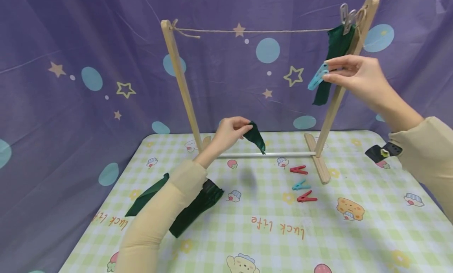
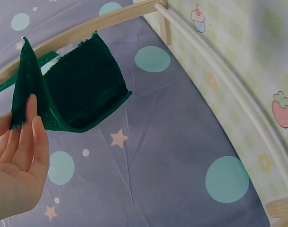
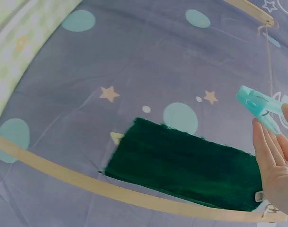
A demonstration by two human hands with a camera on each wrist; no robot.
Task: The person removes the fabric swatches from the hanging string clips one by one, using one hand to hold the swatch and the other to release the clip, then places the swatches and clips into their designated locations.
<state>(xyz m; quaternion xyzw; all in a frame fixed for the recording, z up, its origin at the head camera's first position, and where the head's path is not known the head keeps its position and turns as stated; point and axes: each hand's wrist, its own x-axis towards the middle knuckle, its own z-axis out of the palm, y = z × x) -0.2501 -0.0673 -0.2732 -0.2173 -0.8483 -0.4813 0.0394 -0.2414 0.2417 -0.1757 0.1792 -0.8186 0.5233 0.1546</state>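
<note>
Over the middle of the table, my left hand (image 1: 231, 133) pinches a dark green cloth (image 1: 255, 136) by one edge. The left wrist view shows that cloth (image 2: 87, 90) curving away from the fingertips. Raised at the right, my right hand (image 1: 359, 76) pinches a light blue clothespin (image 1: 317, 78) between thumb and fingers. Just behind it a second green cloth (image 1: 339, 45) hangs from the line (image 1: 283, 31), held at the top by pale clips (image 1: 347, 23). In the right wrist view, the hanging cloth (image 3: 182, 161) lies beside the clothespin.
The line is tied between two wooden posts (image 1: 182, 84), joined below by a white rod (image 1: 283, 154). Two red clothespins (image 1: 306, 197) and a blue clothespin (image 1: 301, 185) lie on the checked tablecloth (image 1: 276, 249). More green cloths (image 1: 192, 216) lie at the left, partly behind my left sleeve.
</note>
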